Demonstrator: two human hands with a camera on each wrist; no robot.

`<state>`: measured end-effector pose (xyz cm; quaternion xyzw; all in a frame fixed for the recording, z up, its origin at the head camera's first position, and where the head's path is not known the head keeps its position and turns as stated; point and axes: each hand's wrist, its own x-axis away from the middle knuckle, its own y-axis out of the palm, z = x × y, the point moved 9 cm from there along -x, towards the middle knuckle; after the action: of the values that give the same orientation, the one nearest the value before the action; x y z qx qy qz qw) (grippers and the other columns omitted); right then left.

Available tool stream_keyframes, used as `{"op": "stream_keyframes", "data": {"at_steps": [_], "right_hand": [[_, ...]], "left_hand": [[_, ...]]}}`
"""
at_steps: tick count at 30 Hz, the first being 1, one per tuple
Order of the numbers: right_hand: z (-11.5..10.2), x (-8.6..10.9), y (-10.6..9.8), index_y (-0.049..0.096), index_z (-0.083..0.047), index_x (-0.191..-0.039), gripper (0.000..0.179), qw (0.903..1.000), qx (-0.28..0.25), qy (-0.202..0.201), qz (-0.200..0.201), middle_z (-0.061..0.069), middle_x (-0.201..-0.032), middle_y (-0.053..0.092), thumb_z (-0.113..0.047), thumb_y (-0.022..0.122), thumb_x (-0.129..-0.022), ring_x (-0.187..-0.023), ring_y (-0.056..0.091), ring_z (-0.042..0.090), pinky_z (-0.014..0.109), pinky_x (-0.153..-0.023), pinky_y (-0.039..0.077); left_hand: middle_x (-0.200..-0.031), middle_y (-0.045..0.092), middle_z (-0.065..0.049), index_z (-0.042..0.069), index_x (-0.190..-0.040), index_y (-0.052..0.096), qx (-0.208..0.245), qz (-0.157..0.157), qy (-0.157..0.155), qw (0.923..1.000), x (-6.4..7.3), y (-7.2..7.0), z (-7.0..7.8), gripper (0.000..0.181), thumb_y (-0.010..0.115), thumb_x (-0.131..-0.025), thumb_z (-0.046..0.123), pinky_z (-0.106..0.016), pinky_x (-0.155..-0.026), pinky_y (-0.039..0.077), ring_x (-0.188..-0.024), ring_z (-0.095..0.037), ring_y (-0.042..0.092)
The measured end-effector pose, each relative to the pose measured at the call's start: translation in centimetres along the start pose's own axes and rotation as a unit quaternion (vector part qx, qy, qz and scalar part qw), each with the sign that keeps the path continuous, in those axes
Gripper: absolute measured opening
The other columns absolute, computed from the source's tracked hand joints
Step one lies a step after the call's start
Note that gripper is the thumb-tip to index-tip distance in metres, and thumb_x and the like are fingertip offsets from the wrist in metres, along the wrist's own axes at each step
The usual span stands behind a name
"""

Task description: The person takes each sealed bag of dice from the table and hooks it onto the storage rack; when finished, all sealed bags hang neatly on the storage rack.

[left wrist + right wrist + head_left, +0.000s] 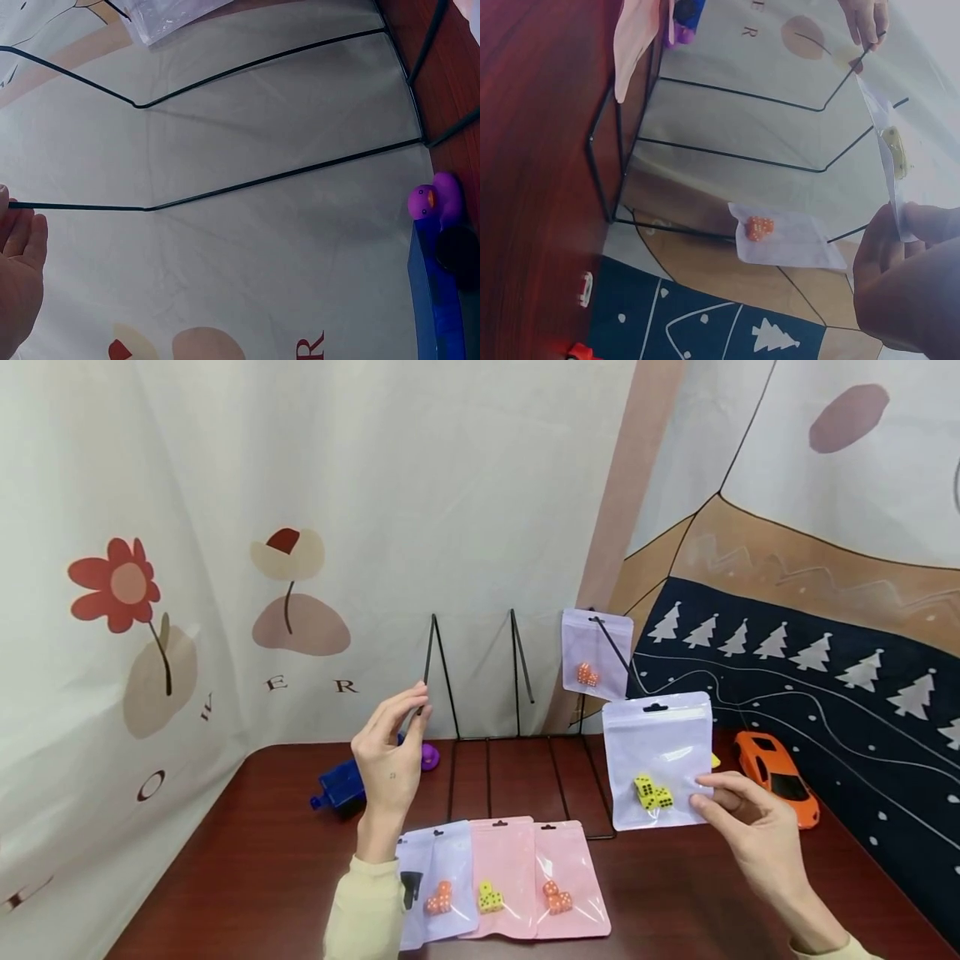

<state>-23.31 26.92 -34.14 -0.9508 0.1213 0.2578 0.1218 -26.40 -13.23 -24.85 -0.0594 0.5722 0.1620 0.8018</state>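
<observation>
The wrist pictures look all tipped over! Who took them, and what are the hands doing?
No robot here: somebody wears three cameras. The big picture comes from one on the head, looking forward and down. The other two come from one on each wrist, so things look tilted. The left hand pinches a prong of a black wire rack. The right hand holds a pale purple bag with yellow dice inside. Another purple bag, with orange dice, hangs on the rack. On the table are pink bags, more purple bags and an orange toy car.
</observation>
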Motion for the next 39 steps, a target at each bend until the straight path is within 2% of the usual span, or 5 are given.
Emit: {"op": "stream_keyframes", "data": {"at_steps": [7, 14, 20, 34, 39], "right_hand": [[0.4, -0.2, 0.1, 0.064, 0.008, -0.108, 0.026, 0.9995, 0.006, 0.029, 0.005, -0.005, -0.097, 0.064, 0.010, 0.068, -0.083, -0.073, 0.058, 0.008, 0.012, -0.065, 0.053], [0.8, -0.1, 0.0, 0.064, 0.008, -0.109, 0.025, 0.9991, 0.012, 0.041, 0.003, -0.006, -0.093, 0.064, 0.008, 0.068, -0.084, -0.072, 0.057, 0.009, 0.012, -0.064, 0.052], [0.9, -0.3, 0.2, 0.064, 0.008, -0.108, 0.025, 0.9991, 0.000, 0.041, 0.000, -0.005, -0.092, 0.065, 0.008, 0.067, -0.084, -0.073, 0.058, 0.008, 0.013, -0.065, 0.053], [1.2, -0.5, 0.6, 0.064, 0.004, -0.112, 0.026, 0.9978, 0.041, 0.052, -0.007, -0.004, -0.085, 0.067, 0.000, 0.068, -0.086, -0.071, 0.057, 0.009, 0.013, -0.063, 0.052], [1.3, -0.4, 0.6, 0.064, 0.003, -0.112, 0.027, 0.9971, 0.051, 0.056, -0.004, -0.005, -0.086, 0.067, -0.001, 0.069, -0.086, -0.072, 0.058, 0.009, 0.013, -0.063, 0.052]], "left_hand": [[-0.100, 0.067, -0.021, -0.010, -0.092, 0.069, -0.003, 0.003, -0.005, 1.0000, 0.6, 0.0, -1.2, 0.025, 0.066, -0.072, -0.025, -0.034, -0.088, 0.053, -0.098, -0.034, 0.065], [-0.098, 0.067, -0.023, -0.013, -0.090, 0.067, -0.008, 0.006, 0.001, 1.0000, -0.1, 0.2, 1.5, 0.020, 0.065, -0.074, -0.025, -0.035, -0.088, 0.053, -0.096, -0.035, 0.065], [-0.097, 0.067, -0.024, -0.016, -0.088, 0.066, -0.012, 0.008, 0.001, 0.9999, -0.4, 0.2, 1.9, 0.017, 0.065, -0.074, -0.025, -0.035, -0.088, 0.053, -0.095, -0.036, 0.065], [-0.098, 0.067, -0.024, -0.014, -0.090, 0.067, -0.008, 0.011, 0.004, 0.9999, -0.3, 0.3, 1.3, 0.020, 0.065, -0.073, -0.026, -0.036, -0.089, 0.052, -0.095, -0.036, 0.065], [-0.099, 0.067, -0.023, -0.013, -0.091, 0.067, 0.001, 0.008, 0.004, 1.0000, 0.1, 0.2, 0.0, 0.020, 0.066, -0.074, -0.024, -0.037, -0.089, 0.052, -0.097, -0.035, 0.064]]}}
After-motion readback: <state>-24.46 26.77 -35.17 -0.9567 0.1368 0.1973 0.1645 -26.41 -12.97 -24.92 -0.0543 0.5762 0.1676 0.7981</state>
